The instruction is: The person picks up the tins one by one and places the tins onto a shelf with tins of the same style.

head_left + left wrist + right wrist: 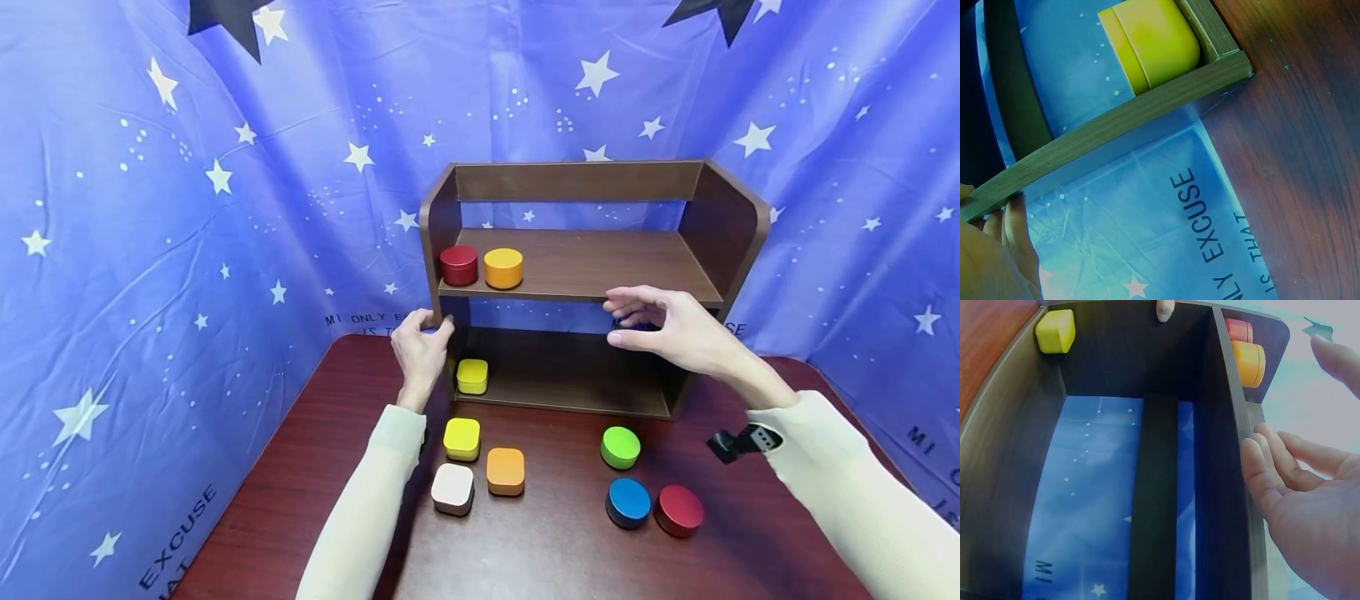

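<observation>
A two-tier dark wooden shelf (pixel 592 260) stands on the table. My left hand (pixel 422 357) grips its left side panel (pixel 1110 115), thumb on the inner side and fingers on the outer, as the left wrist view shows. My right hand (pixel 678 332) hovers before the upper board's front edge towards the right, holding nothing, its fingers loosely bent. On the upper board's left end sit a round red tin (pixel 459 267) and a round yellow-orange tin (pixel 503 269). A square yellow tin (pixel 472 377) occupies the lower board's left corner, below my left hand.
In front of the shelf, left of centre, lie a square yellow tin (pixel 462 439), a white one (pixel 453 489) and an orange one (pixel 506 472). To the right are round green (pixel 620 448), blue (pixel 628 502) and red (pixel 679 511) tins. A starry blue curtain (pixel 300 167) surrounds the table.
</observation>
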Motion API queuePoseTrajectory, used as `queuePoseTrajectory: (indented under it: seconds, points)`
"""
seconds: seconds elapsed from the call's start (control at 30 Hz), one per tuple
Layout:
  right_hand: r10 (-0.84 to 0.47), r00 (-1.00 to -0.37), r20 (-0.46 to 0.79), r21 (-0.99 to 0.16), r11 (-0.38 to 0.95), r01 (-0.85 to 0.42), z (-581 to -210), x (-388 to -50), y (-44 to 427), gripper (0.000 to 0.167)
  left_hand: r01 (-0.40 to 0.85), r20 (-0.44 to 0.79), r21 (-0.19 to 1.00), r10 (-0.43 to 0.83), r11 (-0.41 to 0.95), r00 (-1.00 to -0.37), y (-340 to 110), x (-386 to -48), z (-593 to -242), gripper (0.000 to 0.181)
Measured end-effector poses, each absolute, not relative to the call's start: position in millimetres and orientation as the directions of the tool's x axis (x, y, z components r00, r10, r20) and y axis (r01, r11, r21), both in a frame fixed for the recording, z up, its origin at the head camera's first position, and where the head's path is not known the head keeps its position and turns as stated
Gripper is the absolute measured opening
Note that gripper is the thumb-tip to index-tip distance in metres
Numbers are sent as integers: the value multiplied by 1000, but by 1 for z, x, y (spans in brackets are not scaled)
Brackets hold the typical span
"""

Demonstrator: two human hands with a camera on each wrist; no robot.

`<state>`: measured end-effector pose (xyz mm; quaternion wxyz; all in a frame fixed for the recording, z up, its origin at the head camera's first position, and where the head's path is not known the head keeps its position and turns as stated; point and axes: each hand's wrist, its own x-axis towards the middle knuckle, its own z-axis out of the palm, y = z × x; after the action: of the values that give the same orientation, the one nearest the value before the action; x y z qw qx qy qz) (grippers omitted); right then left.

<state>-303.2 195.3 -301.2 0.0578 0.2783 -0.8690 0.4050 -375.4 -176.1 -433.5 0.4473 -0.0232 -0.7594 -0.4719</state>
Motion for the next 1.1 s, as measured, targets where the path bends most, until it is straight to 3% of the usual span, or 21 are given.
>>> queuePoseTrajectory:
  seconds: [0.63, 1.1]
  points:
    - [-423, -848, 321, -711, 484, -510, -370, -286, 234, 52, 465, 709, 692, -394, 553, -585, -177, -377, -435, 18]
    - [-392, -899, 196, -750, 530, -395, -424, -283, 239, 60, 457, 707, 692, -400, 559, -583, -176, -377, -437, 19]
